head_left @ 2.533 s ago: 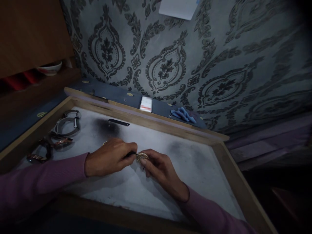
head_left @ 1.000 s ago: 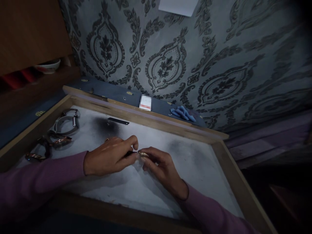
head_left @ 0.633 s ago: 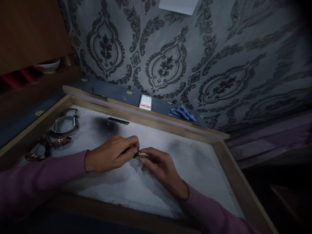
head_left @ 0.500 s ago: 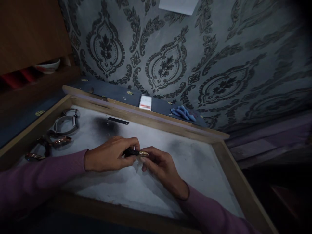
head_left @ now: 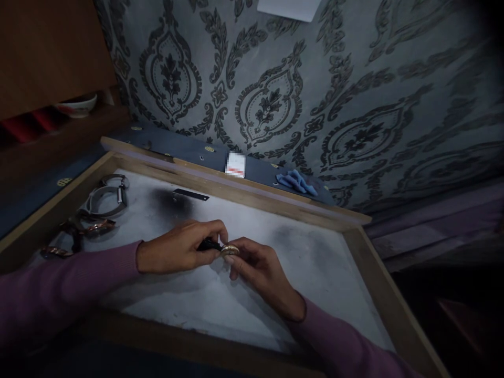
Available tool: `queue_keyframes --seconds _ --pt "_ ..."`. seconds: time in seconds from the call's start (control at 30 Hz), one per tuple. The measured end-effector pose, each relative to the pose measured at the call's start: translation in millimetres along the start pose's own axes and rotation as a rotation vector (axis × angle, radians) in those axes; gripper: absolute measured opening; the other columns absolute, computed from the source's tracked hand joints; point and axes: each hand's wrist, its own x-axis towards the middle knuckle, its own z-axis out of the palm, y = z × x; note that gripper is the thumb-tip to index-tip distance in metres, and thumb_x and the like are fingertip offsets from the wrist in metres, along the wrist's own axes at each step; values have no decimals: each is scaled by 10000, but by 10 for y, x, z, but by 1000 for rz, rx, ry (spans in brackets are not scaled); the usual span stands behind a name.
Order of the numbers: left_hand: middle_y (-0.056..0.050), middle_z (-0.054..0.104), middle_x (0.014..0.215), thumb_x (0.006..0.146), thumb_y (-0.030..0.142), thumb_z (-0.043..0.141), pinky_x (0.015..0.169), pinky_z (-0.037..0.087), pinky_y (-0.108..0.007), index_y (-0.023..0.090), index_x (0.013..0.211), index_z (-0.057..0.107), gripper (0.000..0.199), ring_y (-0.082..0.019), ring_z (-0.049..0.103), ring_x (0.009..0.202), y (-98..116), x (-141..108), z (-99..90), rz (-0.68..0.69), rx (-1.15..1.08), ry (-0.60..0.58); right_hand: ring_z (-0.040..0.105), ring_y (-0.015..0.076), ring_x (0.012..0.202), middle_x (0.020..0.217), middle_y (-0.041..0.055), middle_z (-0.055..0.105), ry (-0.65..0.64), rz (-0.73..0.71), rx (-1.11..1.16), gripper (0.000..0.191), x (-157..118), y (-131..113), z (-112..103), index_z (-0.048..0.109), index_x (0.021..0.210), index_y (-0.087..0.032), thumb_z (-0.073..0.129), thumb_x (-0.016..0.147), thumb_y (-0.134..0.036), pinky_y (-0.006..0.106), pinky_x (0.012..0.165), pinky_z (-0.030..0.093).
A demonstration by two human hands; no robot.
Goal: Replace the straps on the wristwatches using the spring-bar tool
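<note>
Between my two hands is a wristwatch (head_left: 229, 251) with a round gold-coloured case and a black strap. My left hand (head_left: 183, 247) is closed on the dark strap, thumb and fingers pinching it near the case. The case itself is pinched by the thumb and fingers of my right hand (head_left: 258, 265), which cover its right part. Both hands are over the white bottom (head_left: 315, 278) of a shallow wooden tray. More watches lie along the tray's left side: a silver one (head_left: 105, 202) and a rose-gold one (head_left: 98, 227), with others close by.
A flat black strip (head_left: 191, 195) lies near the tray's far wall (head_left: 236, 184). Beyond that wall, a small white box (head_left: 235, 165) and a crumpled blue cloth (head_left: 297, 182) rest on the blue-covered table. A bowl (head_left: 79, 106) stands on the wooden shelf at left.
The watch case has turned so that more of its round face shows. Both hands keep their hold and have barely shifted.
</note>
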Motion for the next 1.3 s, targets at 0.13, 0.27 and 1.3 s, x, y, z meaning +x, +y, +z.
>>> queue_keyframes --seconds 0.13,0.27,1.3 --pt "65 451 650 851 201 501 546 290 -217 175 1038 571 202 -100 404 576 16 -4 -11 1 -31 -44 566 85 489 631 -28 607 13 42 14 218 -13 -2 10 664 836 -164 718 809 -374 211 504 472" --pt "56 475 658 839 172 500 563 306 -220 167 915 563 99 -102 416 599 10 -4 -13 8 -44 -47 568 82 482 590 -38 599 23 65 53 239 -15 -9 15 649 808 -163 739 790 -384 206 505 468" --pt "-40 713 770 847 259 527 758 494 -287 138 876 629 160 -150 654 759 -75 68 -44 -311 -679 -165 589 114 560 662 12 665 75 0 -136 150 -12 -56 13 652 775 -161 709 782 -300 231 525 449"
